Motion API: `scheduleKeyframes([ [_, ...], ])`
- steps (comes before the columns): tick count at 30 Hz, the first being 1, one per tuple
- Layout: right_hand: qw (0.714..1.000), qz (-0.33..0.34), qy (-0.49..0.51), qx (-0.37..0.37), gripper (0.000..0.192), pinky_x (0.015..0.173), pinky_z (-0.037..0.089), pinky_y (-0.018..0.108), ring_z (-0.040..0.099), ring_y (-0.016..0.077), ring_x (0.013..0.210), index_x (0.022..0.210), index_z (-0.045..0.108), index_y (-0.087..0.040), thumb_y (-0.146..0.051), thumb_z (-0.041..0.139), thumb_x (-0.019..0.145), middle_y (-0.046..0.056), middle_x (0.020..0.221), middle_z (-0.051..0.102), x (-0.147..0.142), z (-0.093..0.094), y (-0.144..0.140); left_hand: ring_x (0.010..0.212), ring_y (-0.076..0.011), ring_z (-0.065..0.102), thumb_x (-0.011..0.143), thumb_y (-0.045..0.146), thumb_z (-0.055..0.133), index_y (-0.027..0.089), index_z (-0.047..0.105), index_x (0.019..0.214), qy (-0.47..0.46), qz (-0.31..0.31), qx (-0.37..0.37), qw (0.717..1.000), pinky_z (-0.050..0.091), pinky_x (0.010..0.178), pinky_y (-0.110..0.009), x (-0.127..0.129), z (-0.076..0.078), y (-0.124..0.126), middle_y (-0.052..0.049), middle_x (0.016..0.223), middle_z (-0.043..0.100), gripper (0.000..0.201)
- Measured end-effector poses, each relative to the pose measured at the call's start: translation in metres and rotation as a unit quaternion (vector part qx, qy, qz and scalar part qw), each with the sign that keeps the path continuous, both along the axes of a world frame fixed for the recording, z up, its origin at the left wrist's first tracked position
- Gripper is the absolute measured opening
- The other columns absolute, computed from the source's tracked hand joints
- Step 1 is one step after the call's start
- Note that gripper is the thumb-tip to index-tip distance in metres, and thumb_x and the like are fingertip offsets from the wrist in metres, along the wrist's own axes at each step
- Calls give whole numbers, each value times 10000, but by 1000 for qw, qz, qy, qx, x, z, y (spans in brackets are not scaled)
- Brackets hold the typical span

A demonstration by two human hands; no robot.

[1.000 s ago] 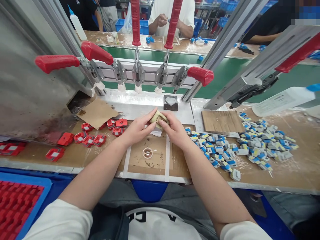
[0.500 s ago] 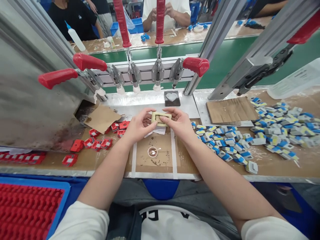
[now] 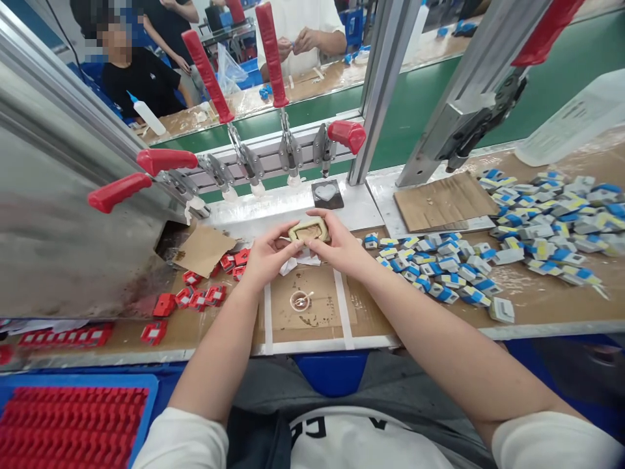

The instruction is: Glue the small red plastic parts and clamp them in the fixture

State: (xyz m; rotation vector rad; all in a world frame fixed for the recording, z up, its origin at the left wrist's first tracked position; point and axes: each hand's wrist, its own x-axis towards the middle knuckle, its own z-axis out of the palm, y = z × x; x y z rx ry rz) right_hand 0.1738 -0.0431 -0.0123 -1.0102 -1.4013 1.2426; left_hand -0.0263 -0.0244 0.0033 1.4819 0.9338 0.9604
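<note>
Between my two hands is a pale yellow-beige rectangular frame point(image 3: 308, 228) with an opening in its middle. My left hand point(image 3: 273, 251) grips its left end, thumb along the near edge. At the other end my right hand point(image 3: 339, 242) is closed round it, thumb also at the near side. White paper point(image 3: 289, 266) lies just under the hands. Nearer to me on the cardboard stands a small round cup point(image 3: 299, 301) with a thin white stick in it and some dark liquid. Small red parts point(image 3: 198, 298) are scattered left of my left hand.
Toggle clamps with red handles point(image 3: 346, 135) stand on a metal rail beyond my hands. A dark block with a heart shape point(image 3: 327, 193) sits below them. Many blue-and-white parts point(image 3: 452, 280) cover the right side. A blue crate point(image 3: 151, 397) of red parts is at lower left. Co-workers sit across.
The camera view has turned and tilted somewhat. My hands still hold the beige frame, now tipped differently, and my right thumb has shifted from its opening to the near edge.
</note>
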Motion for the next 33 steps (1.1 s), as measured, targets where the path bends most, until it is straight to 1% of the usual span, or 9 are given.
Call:
scheduleKeyframes([
  [2, 1000, 14, -6, 4, 556, 661, 588, 334, 666, 165, 704, 1425, 453, -277, -312, 681, 920, 15, 1016, 678, 1, 2, -2, 859, -184, 754, 832, 416, 860, 188, 686, 1377, 4, -5, -2, 1000, 659, 806, -328, -1, 0, 0, -80, 1081, 775, 616],
  [4, 1000, 20, -7, 17, 524, 668, 596, 336, 667, 161, 702, 1404, 464, -268, -296, 672, 924, 18, 1024, 667, 2, 4, -3, 915, -210, 760, 831, 422, 859, 186, 688, 1386, 6, -6, -6, 1000, 662, 850, -357, -3, -2, 0, -90, 1099, 783, 627],
  [7, 999, 18, -33, 36, 520, 721, 610, 350, 681, 167, 765, 1401, 472, -252, -272, 665, 918, 42, 1105, 659, 2, 6, -3, 950, -229, 764, 791, 423, 886, 179, 707, 1353, -2, -1, -12, 1000, 660, 866, -367, -2, -7, 1, -98, 1119, 787, 638],
  [10, 996, 12, -67, 57, 525, 755, 608, 354, 695, 197, 883, 1416, 473, -242, -271, 651, 923, 71, 1176, 656, 2, 6, -3, 994, -244, 757, 767, 425, 896, 175, 715, 1323, -14, 2, -25, 1000, 662, 867, -374, 0, -11, 2, -112, 1162, 784, 636],
  [14, 989, 4, -116, 95, 516, 823, 592, 375, 682, 250, 1057, 1410, 487, -223, -281, 646, 923, 104, 1251, 655, 2, 4, -3, 1051, -258, 746, 748, 394, 904, 168, 722, 1271, -37, 8, -50, 998, 661, 880, -379, 3, -9, 0, -117, 1181, 779, 598],
  [17, 984, -8, -137, 115, 502, 861, 579, 384, 676, 256, 1076, 1387, 502, -223, -276, 652, 911, 105, 1264, 661, 1, 2, -3, 1015, -241, 743, 737, 351, 910, 160, 723, 1220, -35, 15, -60, 998, 657, 853, -354, 5, -5, -3, -108, 1125, 776, 552],
  [23, 982, -16, -150, 115, 482, 854, 565, 379, 676, 243, 1009, 1352, 517, -227, -261, 635, 886, 95, 1247, 669, -3, -1, -5, 888, -187, 717, 724, 243, 865, 146, 693, 1160, -27, 36, -68, 997, 652, 774, -313, 11, -1, -8, -75, 1011, 744, 478],
  [30, 975, -37, -155, 152, 455, 960, 542, 404, 663, 262, 1114, 1300, 548, -224, -224, 631, 852, 97, 1264, 668, -9, -9, -6, 802, -143, 657, 697, 141, 734, 165, 663, 1105, 17, 62, -44, 997, 606, 664, -240, 16, -7, -11, -30, 929, 693, 414],
  [33, 977, -34, -157, 143, 454, 957, 547, 407, 663, 261, 1105, 1294, 552, -224, -215, 635, 848, 93, 1258, 669, -8, -8, -4, 786, -136, 634, 702, 149, 716, 170, 648, 1100, 30, 76, -41, 996, 586, 620, -222, 17, -7, -11, -25, 934, 678, 404],
])
